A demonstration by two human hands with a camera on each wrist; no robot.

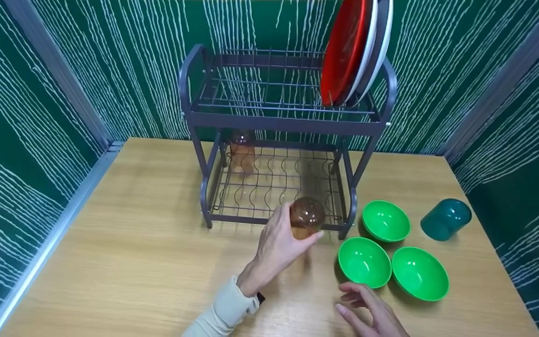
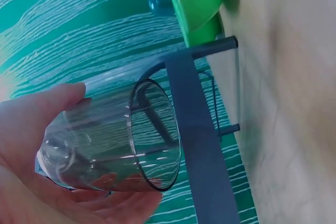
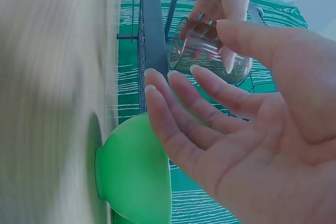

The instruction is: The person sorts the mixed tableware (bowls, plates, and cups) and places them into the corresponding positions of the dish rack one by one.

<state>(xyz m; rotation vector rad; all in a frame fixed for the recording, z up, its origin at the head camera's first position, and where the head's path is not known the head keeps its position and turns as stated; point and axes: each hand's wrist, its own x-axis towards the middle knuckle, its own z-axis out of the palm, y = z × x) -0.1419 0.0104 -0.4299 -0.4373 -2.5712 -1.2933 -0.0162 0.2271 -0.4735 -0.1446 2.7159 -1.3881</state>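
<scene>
My left hand (image 1: 279, 243) grips a clear amber-brown glass (image 1: 307, 216) turned mouth down, in front of the rack's lower tier. In the left wrist view the thumb and fingers wrap the glass (image 2: 110, 140) near its base, its rim free. My right hand (image 1: 367, 309) holds nothing; its fingers are loosely bent beside the nearest green bowl (image 1: 365, 262). The right wrist view shows the palm and spread fingers. A second amber glass (image 1: 242, 152) stands mouth down at the lower tier's back left corner of the dark two-tier dish rack (image 1: 281, 122).
Two more green bowls (image 1: 386, 221), (image 1: 420, 274) sit right of the rack on the wooden table (image 1: 124, 262). A teal glass (image 1: 446, 219) stands mouth down behind them. A red plate (image 1: 344, 56) and several others lean upright at the upper tier's right end. Green patterned walls enclose the table.
</scene>
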